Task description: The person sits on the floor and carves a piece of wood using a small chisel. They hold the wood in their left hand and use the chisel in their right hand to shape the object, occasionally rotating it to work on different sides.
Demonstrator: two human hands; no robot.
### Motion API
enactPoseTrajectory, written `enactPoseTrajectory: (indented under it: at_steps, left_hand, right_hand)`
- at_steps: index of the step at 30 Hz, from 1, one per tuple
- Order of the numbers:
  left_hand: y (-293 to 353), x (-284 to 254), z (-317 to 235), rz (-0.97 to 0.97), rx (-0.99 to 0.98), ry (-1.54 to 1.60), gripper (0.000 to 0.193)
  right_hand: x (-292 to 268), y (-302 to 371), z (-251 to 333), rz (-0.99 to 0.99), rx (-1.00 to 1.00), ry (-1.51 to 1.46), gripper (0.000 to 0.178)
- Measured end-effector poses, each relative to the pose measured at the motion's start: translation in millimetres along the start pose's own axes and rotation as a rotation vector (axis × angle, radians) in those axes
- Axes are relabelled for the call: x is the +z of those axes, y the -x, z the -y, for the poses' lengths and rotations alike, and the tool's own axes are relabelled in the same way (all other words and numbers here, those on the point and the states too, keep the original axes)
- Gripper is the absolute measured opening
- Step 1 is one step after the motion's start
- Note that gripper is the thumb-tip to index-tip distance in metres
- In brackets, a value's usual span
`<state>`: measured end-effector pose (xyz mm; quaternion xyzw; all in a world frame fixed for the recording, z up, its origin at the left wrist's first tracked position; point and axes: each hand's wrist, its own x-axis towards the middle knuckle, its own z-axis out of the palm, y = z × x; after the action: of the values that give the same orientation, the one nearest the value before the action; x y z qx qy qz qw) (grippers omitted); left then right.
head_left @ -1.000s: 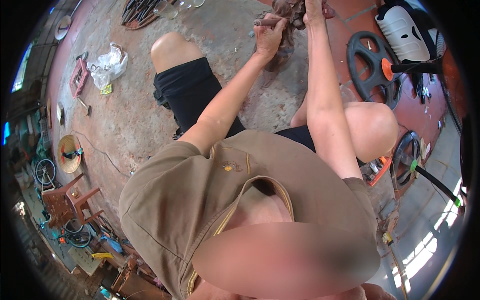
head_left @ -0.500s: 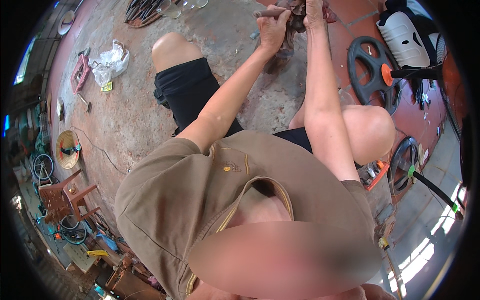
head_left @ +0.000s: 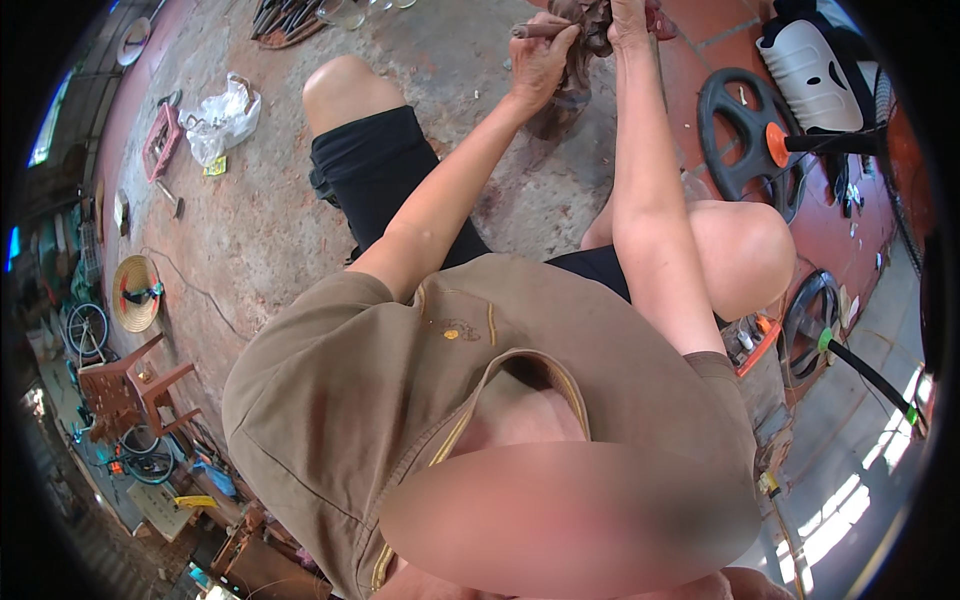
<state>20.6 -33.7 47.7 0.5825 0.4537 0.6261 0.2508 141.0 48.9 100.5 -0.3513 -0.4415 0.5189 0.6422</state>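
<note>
My left hand [head_left: 538, 68] is closed around a brown, rod-like tool handle [head_left: 535, 31], probably a carving chisel, whose end sticks out to the left. Its working end is hidden against a dark brown carved wooden piece [head_left: 572, 88] with an uneven, sculpted surface. That carving stands on the concrete at the top of the view, between my forearms. On its right side my right hand [head_left: 628, 28] is closed, its fingers at the upper part of the carving; the top of the view cuts off part of this grip.
Dark-handled tools [head_left: 285, 20] lie in a round tray at the far left, beside glass vessels [head_left: 342, 12]. A plastic bag [head_left: 222, 118] and a pink basket [head_left: 162, 143] sit at left. A black fan base [head_left: 745, 130] and an orange tray [head_left: 760, 347] stand at right.
My left hand has shifted slightly left with the tool handle, and the carving appears a little turned. My right hand keeps its place beside the carving.
</note>
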Motion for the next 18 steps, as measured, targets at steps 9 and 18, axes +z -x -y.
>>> enactPoseTrajectory:
  at_steps: [9, 18]
  left_hand:
    - [47, -17, 27, 0.153, 0.105, -0.359, 0.010]
    - [8, -5, 15, 0.025, 0.276, -0.160, 0.011]
  right_hand:
    - [-3, -1, 2, -0.018, -0.023, -0.029, 0.021]
    - [-3, -4, -6, -0.010, -0.025, 0.003, 0.020]
